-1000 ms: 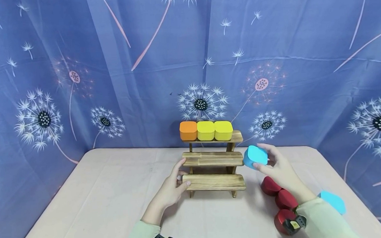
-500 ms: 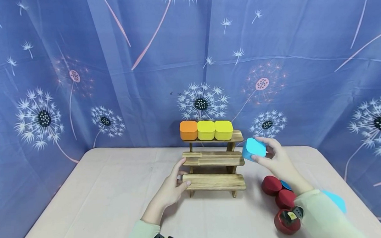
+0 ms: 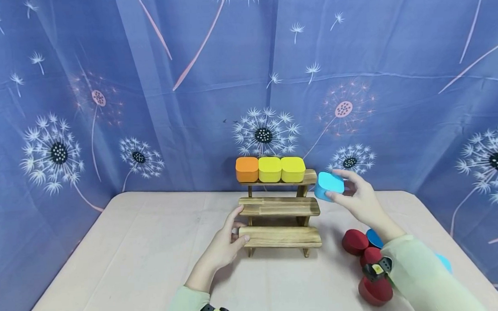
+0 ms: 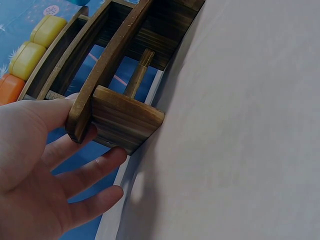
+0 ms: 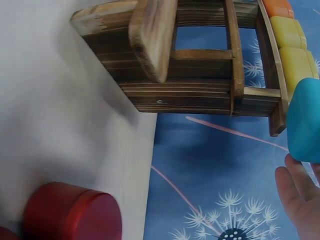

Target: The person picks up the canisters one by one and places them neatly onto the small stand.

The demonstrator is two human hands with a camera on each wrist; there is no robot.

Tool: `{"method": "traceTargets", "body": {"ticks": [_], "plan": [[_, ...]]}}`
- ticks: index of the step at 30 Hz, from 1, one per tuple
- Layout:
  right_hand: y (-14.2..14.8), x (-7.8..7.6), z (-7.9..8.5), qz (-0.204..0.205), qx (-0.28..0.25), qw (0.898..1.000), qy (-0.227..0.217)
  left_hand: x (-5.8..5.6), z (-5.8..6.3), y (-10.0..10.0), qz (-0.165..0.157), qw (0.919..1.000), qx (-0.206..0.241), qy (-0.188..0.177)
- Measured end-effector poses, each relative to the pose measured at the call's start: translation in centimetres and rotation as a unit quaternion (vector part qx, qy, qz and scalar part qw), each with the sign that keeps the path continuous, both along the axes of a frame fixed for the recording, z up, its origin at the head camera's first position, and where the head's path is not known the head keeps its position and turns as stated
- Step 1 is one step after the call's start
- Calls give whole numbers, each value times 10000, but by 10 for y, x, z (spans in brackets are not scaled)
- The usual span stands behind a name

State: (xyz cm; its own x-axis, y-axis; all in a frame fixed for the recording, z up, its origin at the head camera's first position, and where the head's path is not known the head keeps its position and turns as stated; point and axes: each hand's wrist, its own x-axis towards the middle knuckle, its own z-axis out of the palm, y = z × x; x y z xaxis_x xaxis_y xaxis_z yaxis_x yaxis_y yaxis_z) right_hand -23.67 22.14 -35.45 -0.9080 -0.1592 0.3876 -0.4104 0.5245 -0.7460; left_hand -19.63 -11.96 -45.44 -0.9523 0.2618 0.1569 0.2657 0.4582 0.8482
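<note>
A three-step wooden display stand (image 3: 279,237) stands at the middle of the table. On its top step sit an orange box (image 3: 247,169) and two yellow boxes (image 3: 270,170), side by side. My left hand (image 3: 224,247) grips the stand's left end; in the left wrist view the thumb lies over the end of a step, other fingers beneath and beside it. My right hand (image 3: 359,197) pinches a light-blue rounded-square box (image 3: 328,185) between thumb and fingers. The box is in the air by the top step's right end, overlapping that end in the head view.
Several round red tins (image 3: 375,290) stand on the table (image 3: 124,258) right of the stand, partly behind the right sleeve. Beside them is a dark-blue round thing (image 3: 374,238). Another light-blue thing (image 3: 444,261) peeks out past the sleeve. A blue dandelion curtain (image 3: 198,130) hangs behind.
My right hand has raised the light-blue box from beside the middle step to top-step height, moving slightly left. The left hand and stand have stayed put.
</note>
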Motion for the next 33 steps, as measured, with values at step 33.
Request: {"method": "traceTargets", "body": {"ticks": [33], "plan": [[-15, -21, 7, 92, -134, 9999, -30, 1, 0, -2, -81, 9999, 3, -74]]}}
